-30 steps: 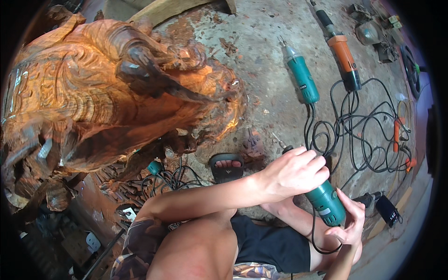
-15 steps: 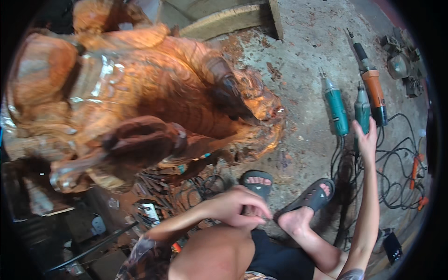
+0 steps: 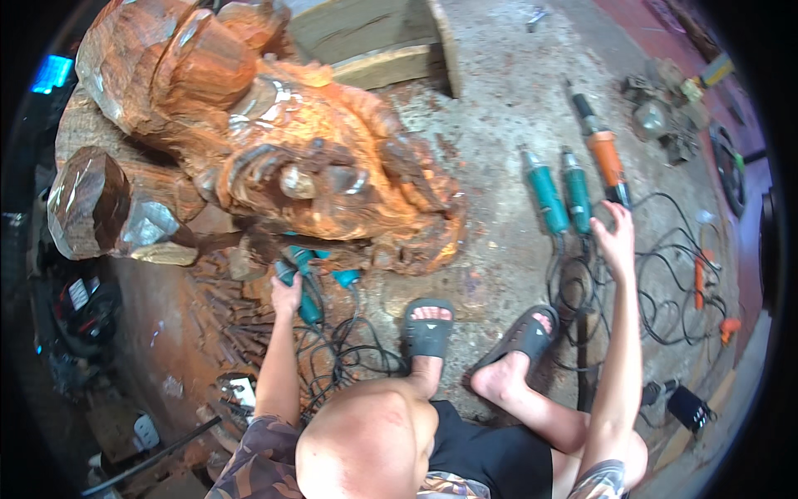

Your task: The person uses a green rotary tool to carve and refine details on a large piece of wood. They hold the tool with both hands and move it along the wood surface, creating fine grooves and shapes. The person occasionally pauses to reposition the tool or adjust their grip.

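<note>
Presumably, the step in hand is a change of tools beside a large carved reddish-brown wooden sculpture (image 3: 349, 195). The left hand (image 3: 287, 293) is grasping a slim teal-green cylindrical power tool (image 3: 309, 310) just beside the sculpture's lower edge — other teal tool bodies (image 3: 346, 278) are showing next to it, partly hidden. Thin black looping cables (image 3: 337, 343) are lying in a tangle near that tool.

Meanwhile, the right hand (image 3: 613, 237) is hovering released, its fingers spreading, toward the right edge of the grey concrete floor (image 3: 499, 108). A teal-green tool with a silvery nose (image 3: 576, 187) is lying nearest the thumb, a similar teal-green tool (image 3: 545, 198) is lying to its left, and a long orange-and-black power tool (image 3: 607, 156) is lying to its right; whether the fingertips are touching any of them is hard to tell.

As I am judging it, the next move is calling for a firm left grip and a clean lift — one avoiding snagging the cables or knocking the carving.
</note>
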